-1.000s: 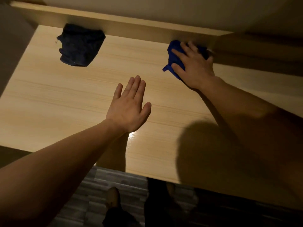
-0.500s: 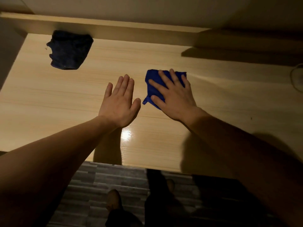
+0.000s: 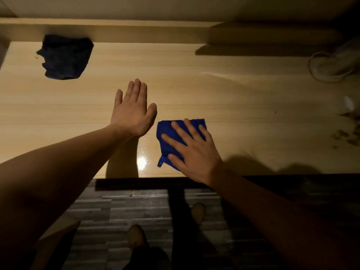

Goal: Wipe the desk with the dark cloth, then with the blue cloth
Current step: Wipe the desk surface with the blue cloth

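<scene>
So my right hand (image 3: 196,154) is flat on the blue cloth (image 3: 171,137), fingers (image 3: 191,129) spread wide and pressing it down on the desk (image 3: 233,106), not pinching it. The cloth sits near the front edge, poking out past my fingertips on the far side and to the left, with a little loop hanging off its near corner. My left hand (image 3: 132,112) is just left of it, open and flat. The dark cloth (image 3: 66,57) is way off at the far left, touching nothing.
</scene>
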A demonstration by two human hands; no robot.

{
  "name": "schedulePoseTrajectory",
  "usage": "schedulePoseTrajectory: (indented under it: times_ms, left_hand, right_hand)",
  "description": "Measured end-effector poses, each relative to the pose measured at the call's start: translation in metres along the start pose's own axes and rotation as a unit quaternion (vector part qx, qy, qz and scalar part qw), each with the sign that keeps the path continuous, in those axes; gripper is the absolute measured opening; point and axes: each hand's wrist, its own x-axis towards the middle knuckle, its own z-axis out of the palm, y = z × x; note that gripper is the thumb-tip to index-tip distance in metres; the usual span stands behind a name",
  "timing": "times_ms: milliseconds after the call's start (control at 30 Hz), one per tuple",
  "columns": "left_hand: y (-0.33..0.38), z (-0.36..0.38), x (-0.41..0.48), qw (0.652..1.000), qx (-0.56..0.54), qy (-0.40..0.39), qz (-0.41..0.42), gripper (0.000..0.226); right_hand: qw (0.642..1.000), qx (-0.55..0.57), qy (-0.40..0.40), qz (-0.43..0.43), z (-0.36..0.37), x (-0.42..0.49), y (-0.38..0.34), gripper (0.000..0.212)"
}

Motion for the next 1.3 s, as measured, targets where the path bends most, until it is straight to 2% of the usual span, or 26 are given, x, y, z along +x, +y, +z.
schedulePoseTrajectory:
  times_ms: [167,367,500,567,667,700,767,867,933,1033,1200,1300]
  left_hand:
    - [-0.001,-0.002,-0.003,1.0,-0.021,0.005,0.005,0.077]
    - [0.017,-0.011,-0.006,0.991,-0.087,0.088,0.057,0.066]
    - [0.045,-0.007,0.005,0.991,-0.115,0.04,0.057,0.068]
    - [0.049,0.002,0.004,0.995,-0.094,0.008,0.039,0.072]
    - [0.05,0.013,0.002,0.999,-0.047,-0.006,0.023,0.079]
    - [0.05,0.013,0.002,0.999,-0.045,-0.006,0.022,0.079]
    - [0.051,0.012,0.003,0.999,-0.042,-0.007,0.024,0.079]
    - [0.053,0.012,0.003,0.999,-0.038,-0.005,0.02,0.078]
    - [0.055,0.012,0.003,0.999,-0.036,-0.002,0.014,0.077]
    - [0.055,0.012,0.004,0.999,-0.036,-0.001,0.01,0.077]
    - [0.057,0.013,0.005,0.999,-0.037,0.004,0.002,0.075]
    - [0.058,0.013,0.005,0.999,-0.035,0.006,-0.001,0.075]
  right_hand:
    - [1.0,-0.011,0.019,0.012,0.008,-0.025,-0.016,0.061]
    - [0.998,0.007,0.063,-0.014,0.015,-0.045,-0.02,0.054]
    - [0.987,0.125,0.095,-0.016,0.008,-0.062,-0.024,0.046]
    - [0.975,0.211,0.071,0.014,-0.002,-0.066,-0.024,0.046]
    - [0.924,0.376,0.031,0.067,-0.027,-0.06,-0.012,0.047]
    - [0.904,0.417,0.038,0.08,-0.038,-0.056,-0.005,0.047]
    - [0.891,0.438,0.078,0.089,-0.06,-0.039,0.01,0.038]
    - [0.893,0.423,0.098,0.12,-0.087,0.007,0.046,0.022]
    - [0.92,0.355,0.11,0.123,-0.092,0.051,0.08,0.026]
    - [0.963,0.222,0.127,0.085,-0.087,0.121,0.13,0.045]
    - [0.994,0.051,0.065,0.078,-0.081,0.203,0.173,0.048]
    - [0.994,0.025,-0.011,0.101,-0.07,0.217,0.175,0.055]
